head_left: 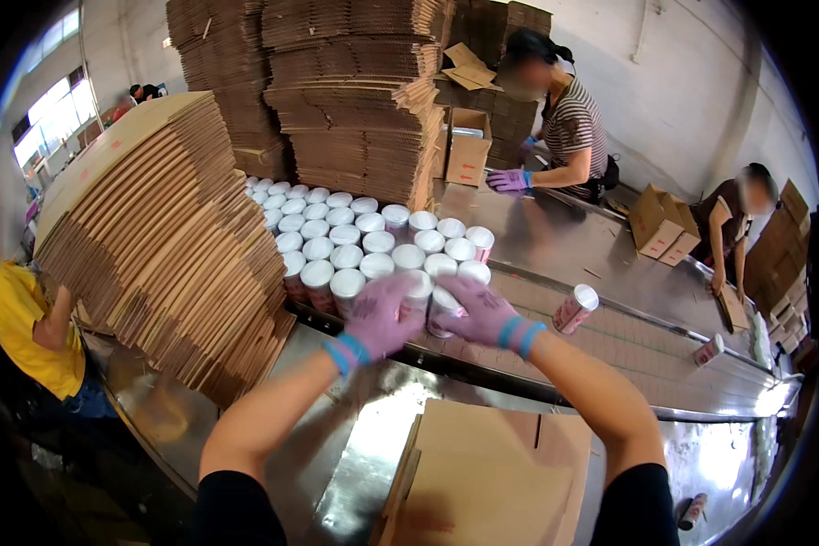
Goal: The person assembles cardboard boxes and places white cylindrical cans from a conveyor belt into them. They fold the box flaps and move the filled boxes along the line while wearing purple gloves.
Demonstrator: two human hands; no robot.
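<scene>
conveyor (632, 346), cans (420, 287) between both outstretched hands (380, 316) (479, 312)

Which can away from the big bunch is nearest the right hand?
The white-topped can just right of the right hand. Another loose can is farther right; a third can is at bottom right.

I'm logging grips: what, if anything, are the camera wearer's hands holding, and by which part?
Left hand seems to hold a white-lidded can by its side; right hand, the neighbouring can, likewise.
</scene>
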